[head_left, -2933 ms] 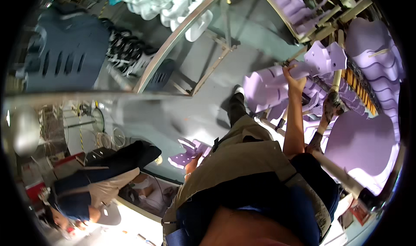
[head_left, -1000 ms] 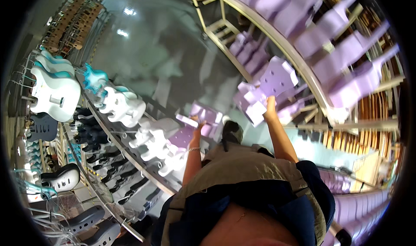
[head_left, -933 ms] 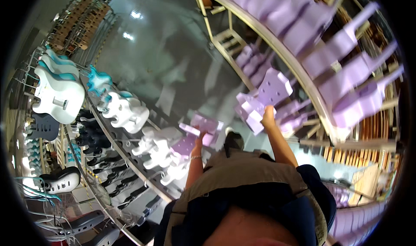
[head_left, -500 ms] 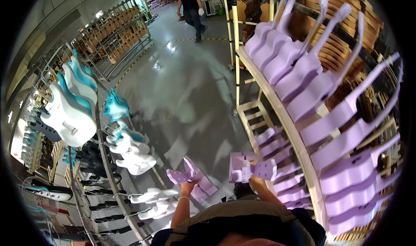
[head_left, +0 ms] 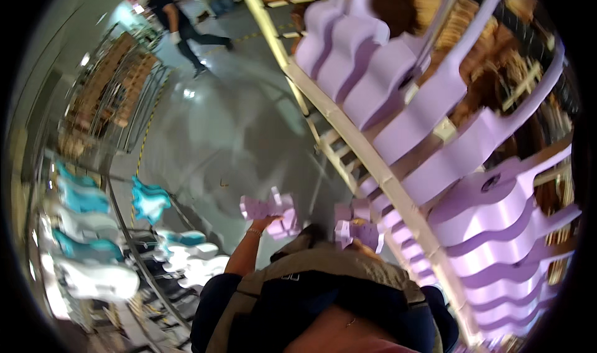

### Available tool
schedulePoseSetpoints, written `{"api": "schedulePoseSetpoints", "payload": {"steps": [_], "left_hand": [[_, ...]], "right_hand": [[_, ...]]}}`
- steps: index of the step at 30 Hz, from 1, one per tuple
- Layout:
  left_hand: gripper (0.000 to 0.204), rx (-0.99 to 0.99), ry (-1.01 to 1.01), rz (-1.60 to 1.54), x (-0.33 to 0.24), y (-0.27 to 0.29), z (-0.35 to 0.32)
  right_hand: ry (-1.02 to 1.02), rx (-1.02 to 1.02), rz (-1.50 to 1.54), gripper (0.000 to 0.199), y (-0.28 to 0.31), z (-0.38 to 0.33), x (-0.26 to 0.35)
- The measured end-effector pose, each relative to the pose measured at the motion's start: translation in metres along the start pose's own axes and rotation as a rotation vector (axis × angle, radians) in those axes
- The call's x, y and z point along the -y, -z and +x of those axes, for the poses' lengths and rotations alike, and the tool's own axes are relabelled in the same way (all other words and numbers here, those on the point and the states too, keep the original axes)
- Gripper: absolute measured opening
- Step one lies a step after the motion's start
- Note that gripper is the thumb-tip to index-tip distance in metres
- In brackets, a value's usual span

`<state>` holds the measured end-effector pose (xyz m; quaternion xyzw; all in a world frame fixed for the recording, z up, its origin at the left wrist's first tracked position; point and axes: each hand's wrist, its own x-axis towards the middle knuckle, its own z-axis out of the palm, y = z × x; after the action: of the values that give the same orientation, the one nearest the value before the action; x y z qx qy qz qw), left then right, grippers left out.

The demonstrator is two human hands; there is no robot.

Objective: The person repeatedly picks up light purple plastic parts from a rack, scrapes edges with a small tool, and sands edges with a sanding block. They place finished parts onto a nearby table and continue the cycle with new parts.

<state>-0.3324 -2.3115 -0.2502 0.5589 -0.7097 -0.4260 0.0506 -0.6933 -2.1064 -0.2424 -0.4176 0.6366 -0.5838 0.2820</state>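
Note:
Low in front of me, my left hand (head_left: 266,222) is closed on a lilac angular piece (head_left: 284,225) made of flat blocks set at angles. My right hand (head_left: 363,246) grips a second lilac angular piece (head_left: 359,231), which has a small yellow spot on it. Both pieces are held apart from each other over the floor, the right one close to the rack. Motion blur hides their exact kind, and most of my right hand's fingers are covered by the piece.
A wooden rack (head_left: 373,172) at the right carries several lilac guitars (head_left: 491,197). White and teal guitar bodies (head_left: 149,202) hang on metal racks at the left. A person (head_left: 177,26) in dark clothes walks at the far left, near a rack of brown bodies (head_left: 115,82).
My view has swung round, so the lilac rack appears nearer and further left. Both hands still hold their pieces, now tilted differently. The person has walked on with a longer stride.

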Motion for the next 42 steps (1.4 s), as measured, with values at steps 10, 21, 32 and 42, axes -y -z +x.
{"api": "schedulePoseSetpoints", "payload": {"steps": [10,21,32,42], "left_hand": [[0.050,0.403,-0.420,0.233,-0.044,0.050,0.212],[0.046,0.681,-0.986,0.202,-0.131,-0.018,0.371],[0.038,0.811,-1.154,0.401,-0.197,-0.125,0.469],[0.043,0.925,-0.414,0.195,-0.277,-0.182,0.539]], "right_hand": [[-0.269,-0.673,-0.105,0.033,-0.117,-0.044,0.026],[-0.288,-1.266,-0.175,0.032,-0.294,-0.027,-0.003],[-0.637,-1.474,-0.117,0.026,-0.397,-0.063,-0.001],[-0.841,-1.514,-0.229,0.025,-0.447,-0.076,-0.021]]}}
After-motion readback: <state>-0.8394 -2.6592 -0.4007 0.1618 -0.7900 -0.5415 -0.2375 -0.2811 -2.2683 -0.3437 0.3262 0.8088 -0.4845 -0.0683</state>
